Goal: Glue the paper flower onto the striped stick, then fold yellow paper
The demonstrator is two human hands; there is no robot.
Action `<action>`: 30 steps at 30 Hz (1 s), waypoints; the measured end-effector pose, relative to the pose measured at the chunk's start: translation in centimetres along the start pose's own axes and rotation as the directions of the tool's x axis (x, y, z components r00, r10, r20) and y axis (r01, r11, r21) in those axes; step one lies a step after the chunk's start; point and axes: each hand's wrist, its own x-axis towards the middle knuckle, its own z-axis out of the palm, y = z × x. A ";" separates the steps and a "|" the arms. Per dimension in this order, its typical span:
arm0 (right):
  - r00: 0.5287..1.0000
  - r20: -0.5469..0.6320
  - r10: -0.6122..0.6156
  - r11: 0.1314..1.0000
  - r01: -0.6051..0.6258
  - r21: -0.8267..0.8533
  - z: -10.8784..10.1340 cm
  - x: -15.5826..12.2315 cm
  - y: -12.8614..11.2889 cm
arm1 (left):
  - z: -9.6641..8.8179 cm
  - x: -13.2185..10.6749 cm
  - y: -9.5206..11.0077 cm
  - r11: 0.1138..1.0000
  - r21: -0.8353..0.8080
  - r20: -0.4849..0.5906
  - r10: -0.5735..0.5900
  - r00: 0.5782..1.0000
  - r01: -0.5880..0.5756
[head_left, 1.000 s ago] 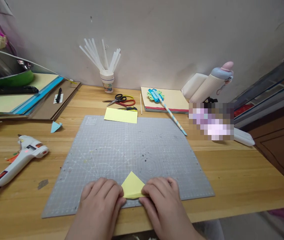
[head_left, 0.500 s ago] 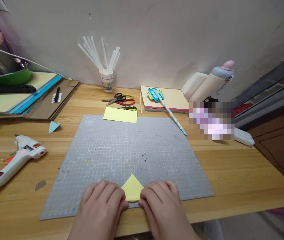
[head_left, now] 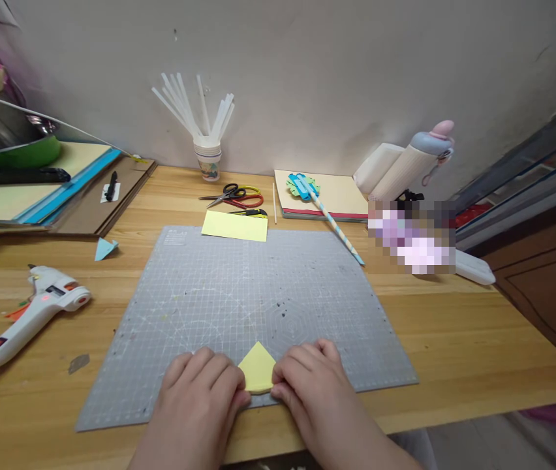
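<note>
A small folded yellow paper lies on the near edge of a grey cutting mat, its point facing away from me. My left hand pinches its left side and my right hand pinches its right side. Both hands press the paper down on the mat, and most of its lower part is hidden under my fingers.
A white glue gun lies at the left. A yellow paper strip, scissors, a cup of glue sticks and a notebook with a paper flower sit at the back. Stacked sheets fill the far left; a bottle leans right.
My hands have drawn closer together over the yellow paper, so less of it shows. My right hand shifted slightly left. Nothing else on the desk moved.
</note>
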 end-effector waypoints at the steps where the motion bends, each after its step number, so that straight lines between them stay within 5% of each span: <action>1: 1.000 0.014 0.001 1.000 -0.001 0.003 -0.1 0.1 0.0 | -0.1 -0.1 0.0 0.999 -0.017 -0.008 0.031 0.999 -0.031; 4: 0.998 0.057 0.003 1.000 -0.004 0.016 -0.5 0.4 -0.1 | -0.2 -0.6 0.0 0.994 -0.031 0.022 0.106 0.994 -0.106; 11: 0.995 0.096 0.006 1.000 -0.005 -0.011 -0.9 0.4 -0.2 | 0.2 -1.0 0.2 0.996 0.005 0.017 0.088 0.996 -0.088; 20: 0.968 -0.022 -0.251 0.960 0.246 -0.132 0.5 -1.2 0.1 | 0.0 0.9 0.3 0.997 -0.072 0.044 -0.006 0.999 0.009; 30: 0.985 -0.025 -0.173 0.981 0.170 -0.092 0.3 -0.9 -0.4 | -0.3 0.6 0.6 0.997 -0.064 -0.035 0.039 0.999 -0.041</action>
